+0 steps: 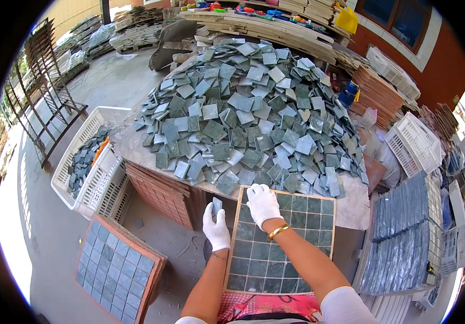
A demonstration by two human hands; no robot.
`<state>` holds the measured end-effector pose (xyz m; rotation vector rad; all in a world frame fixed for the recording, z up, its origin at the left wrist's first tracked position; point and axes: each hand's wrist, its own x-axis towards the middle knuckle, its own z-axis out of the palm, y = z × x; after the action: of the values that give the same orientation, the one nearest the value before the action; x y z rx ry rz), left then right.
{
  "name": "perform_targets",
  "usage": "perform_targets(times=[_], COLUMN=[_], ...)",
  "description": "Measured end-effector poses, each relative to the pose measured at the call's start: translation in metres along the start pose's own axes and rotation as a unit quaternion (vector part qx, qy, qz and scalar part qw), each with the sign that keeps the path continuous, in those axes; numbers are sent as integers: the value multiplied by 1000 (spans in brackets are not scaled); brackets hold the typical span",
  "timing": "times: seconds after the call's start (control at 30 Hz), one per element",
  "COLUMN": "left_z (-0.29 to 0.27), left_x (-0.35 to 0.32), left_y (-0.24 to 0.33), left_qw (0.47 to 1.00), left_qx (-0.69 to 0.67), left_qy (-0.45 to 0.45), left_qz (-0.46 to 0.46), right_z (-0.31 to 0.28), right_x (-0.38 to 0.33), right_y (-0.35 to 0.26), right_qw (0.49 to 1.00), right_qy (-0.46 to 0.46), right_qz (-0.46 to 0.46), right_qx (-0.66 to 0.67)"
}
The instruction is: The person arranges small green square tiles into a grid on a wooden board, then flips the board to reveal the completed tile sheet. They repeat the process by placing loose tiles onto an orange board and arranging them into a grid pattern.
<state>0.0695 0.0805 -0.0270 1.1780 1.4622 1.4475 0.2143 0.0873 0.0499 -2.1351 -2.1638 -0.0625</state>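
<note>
My left hand (216,232), in a white glove, holds a small stone tile (217,205) upright between thumb and fingers, just left of the wooden-edged tray (334,232). Square green-grey tiles (258,250) lie in rows inside that tray, which rests in front of me. My right hand (263,204), also gloved, reaches over the tray's far left corner. Its fingers are bent down and pressed together there; whatever is under them is hidden. Beyond the tray, a large heap of loose tiles (238,119) covers the table (354,202).
At left, a white crate (95,202) holds tile pieces. A stack topped by a tiled board (116,270) stands at lower left, reddish boards (159,197) behind it. Bundled tile sheets (400,237) and white crates (413,143) stand at right. A metal trolley (49,102) is at far left.
</note>
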Motion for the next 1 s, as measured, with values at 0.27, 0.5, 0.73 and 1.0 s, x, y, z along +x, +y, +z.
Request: perform_targets(times=[0.27,0.5,0.73,1.0], left_z=[3,-34,-9,51], left_x=[-5,25,64,72], left_y=[4,51,71,70], left_qw=[990,892,952,863], left_qx=[54,-335,69,223], left_qy=[-41,-229,-286,-362], left_qz=[121,-199,81,273], right_z=[-28,-51,-49,-27], right_x=[27,-2,-141,-242], right_y=[9,28,47,62], right_qw=[994,939,875,829], right_qy=[-64,56,-51,-38], right_qz=[71,109,72,169], right_qx=[58,321,476,531])
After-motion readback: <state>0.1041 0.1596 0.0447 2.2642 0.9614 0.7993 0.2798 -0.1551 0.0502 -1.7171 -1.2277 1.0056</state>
